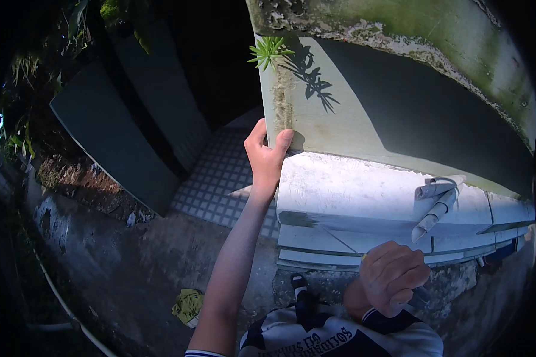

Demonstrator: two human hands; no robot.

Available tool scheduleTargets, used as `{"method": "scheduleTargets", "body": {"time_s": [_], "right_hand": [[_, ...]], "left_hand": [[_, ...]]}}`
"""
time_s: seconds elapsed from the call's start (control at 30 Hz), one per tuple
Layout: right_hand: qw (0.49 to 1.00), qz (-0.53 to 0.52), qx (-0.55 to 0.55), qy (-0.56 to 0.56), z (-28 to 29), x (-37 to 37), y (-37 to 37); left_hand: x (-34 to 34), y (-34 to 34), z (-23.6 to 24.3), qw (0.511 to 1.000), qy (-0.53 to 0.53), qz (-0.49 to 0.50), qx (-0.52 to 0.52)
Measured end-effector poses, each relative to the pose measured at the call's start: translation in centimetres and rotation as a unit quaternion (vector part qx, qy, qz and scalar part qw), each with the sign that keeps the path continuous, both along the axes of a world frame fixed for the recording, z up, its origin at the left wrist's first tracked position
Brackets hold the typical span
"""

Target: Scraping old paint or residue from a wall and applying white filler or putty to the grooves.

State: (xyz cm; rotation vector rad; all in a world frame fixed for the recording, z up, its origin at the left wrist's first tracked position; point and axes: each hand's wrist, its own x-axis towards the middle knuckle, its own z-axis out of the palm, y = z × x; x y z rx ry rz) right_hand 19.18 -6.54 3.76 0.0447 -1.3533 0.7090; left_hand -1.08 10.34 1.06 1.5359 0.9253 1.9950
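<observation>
Whitewashed masonry is what we are inspecting: our left hand [267, 156] is gripping the corner edge of the wall pillar [280, 101], its fingers [284, 138] wrapped around it. Our right hand [393, 276] is clenching a thin tool whose kind we cannot tell, near the white ledge [351, 190]. Algae and peeling paint are covering the wall [411, 30] above; cleaning appears barely begun.

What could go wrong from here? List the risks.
1. The left hand grips the mossy edge of the wall; the green growth may be slippery, so the grip could slide.
2. The right hand is fisted close to the body, so it offers no second hold.
3. The white pipe stub juts from the ledge and could snag a sleeve.
</observation>
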Motion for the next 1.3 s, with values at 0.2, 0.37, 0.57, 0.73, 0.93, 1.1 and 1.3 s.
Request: {"method": "scheduleTargets", "body": {"time_s": [0.2,0.37,0.57,0.73,0.93,1.1,1.3], "right_hand": [[0.998,-0.024,-0.058,-0.005,-0.7,-1.0,0.4],[0.995,-0.082,-0.012,0.052,-0.3,-0.5,0.0],[0.996,-0.039,-0.069,0.033,-1.0,-0.4,-0.4],[0.988,-0.128,-0.012,0.080,0.1,-0.4,-1.2],[0.999,-0.024,0.034,-0.016,-0.6,0.1,-0.8],[0.998,0.005,0.063,0.024,0.2,0.8,-0.4],[0.991,0.050,-0.094,-0.080,-0.3,-0.2,0.1]], "left_hand": [[0.1,0.1,0.2,1.000,-0.005,-0.004,0.001],[0.2,0.2,0.0,1.000,-0.006,-0.007,0.003],[0.1,0.2,0.1,1.000,-0.008,-0.006,0.002],[-0.1,-0.1,0.1,1.000,0.002,0.000,-0.001],[0.1,0.1,0.2,1.000,-0.005,-0.004,0.006],[-0.1,0.3,-0.2,1.000,0.001,0.000,0.003],[0.1,0.6,0.0,1.000,-0.001,0.004,0.013]]}}
